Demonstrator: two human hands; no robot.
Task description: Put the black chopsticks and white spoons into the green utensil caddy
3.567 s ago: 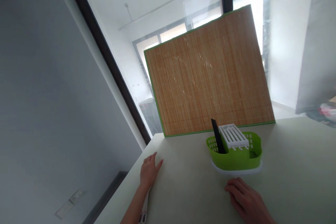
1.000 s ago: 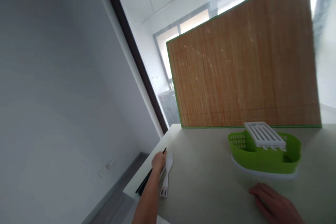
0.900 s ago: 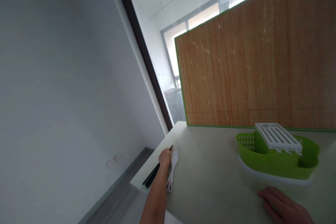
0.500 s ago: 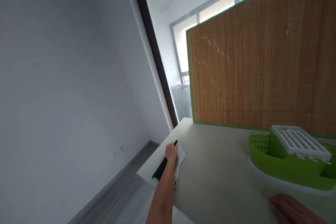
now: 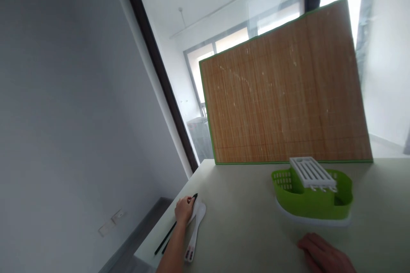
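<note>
At the left end of the white table, my left hand (image 5: 184, 210) is closed around black chopsticks (image 5: 165, 239). Their far tips poke out past my fingers, and my hand and forearm cover the middle part. Just right of that hand lie white spoons, the nearer spoon (image 5: 196, 234) with a dark pattern on its handle end. My right hand (image 5: 323, 254) rests on the tabletop, fingers loosely extended, with nothing seen in it. Behind it stands a green basket (image 5: 309, 204) with a white base and a white slotted rack (image 5: 312, 173) across its top.
A bamboo mat board (image 5: 285, 98) with green edging stands upright along the back of the white table (image 5: 243, 217). Glass panes with a dark frame (image 5: 160, 64) rise behind it. A grey wall (image 5: 73, 115) with sockets is on the left.
The view has swung right and up, showing the whole basket and the mat's right edge. My left hand stays on the chopsticks, which now look spread further apart at the near end.
</note>
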